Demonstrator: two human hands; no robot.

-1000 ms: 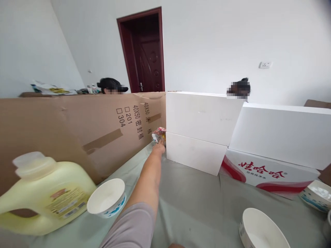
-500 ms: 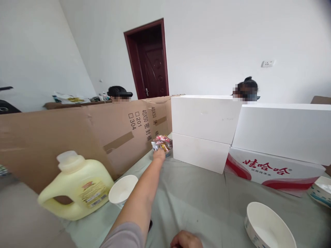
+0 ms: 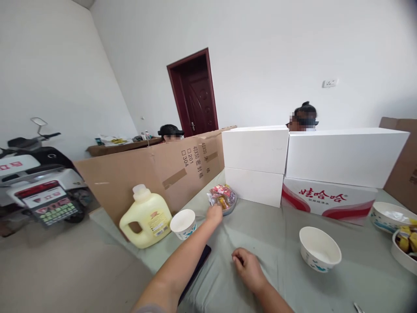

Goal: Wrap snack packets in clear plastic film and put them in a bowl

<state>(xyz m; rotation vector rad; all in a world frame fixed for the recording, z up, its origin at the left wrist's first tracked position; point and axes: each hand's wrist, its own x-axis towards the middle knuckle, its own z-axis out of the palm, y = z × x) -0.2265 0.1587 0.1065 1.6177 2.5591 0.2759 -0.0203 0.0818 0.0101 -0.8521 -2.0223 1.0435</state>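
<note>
My left hand (image 3: pixel 215 214) reaches to the near rim of a bowl of wrapped candies (image 3: pixel 223 195), its fingers closed there and partly hidden by the hand itself. The bowl stands in front of the stacked white boxes (image 3: pixel 254 184). My right hand (image 3: pixel 246 266) rests on the green-grey cloth (image 3: pixel 224 282), fingers loosely curled in, nothing seen in it. Under my left forearm lies a dark flat object (image 3: pixel 198 267), perhaps a phone. A white paper bowl (image 3: pixel 183 219) is left of that forearm; another paper bowl (image 3: pixel 321 248) sits to the right.
A yellow jug (image 3: pixel 148 217) stands at left before a cardboard panel (image 3: pixel 172 169). A red-and-white carton (image 3: pixel 325 200) supports a white box at right. Bowls with yellow-wrapped items (image 3: pixel 405 243) are at the right edge. Two people sit behind the barrier. A scooter (image 3: pixel 45 182) is parked left.
The view has shifted back and left, showing the scooter. The candy bowl has come out from beside the white boxes towards me, with my left hand at it. My right hand now shows fully.
</note>
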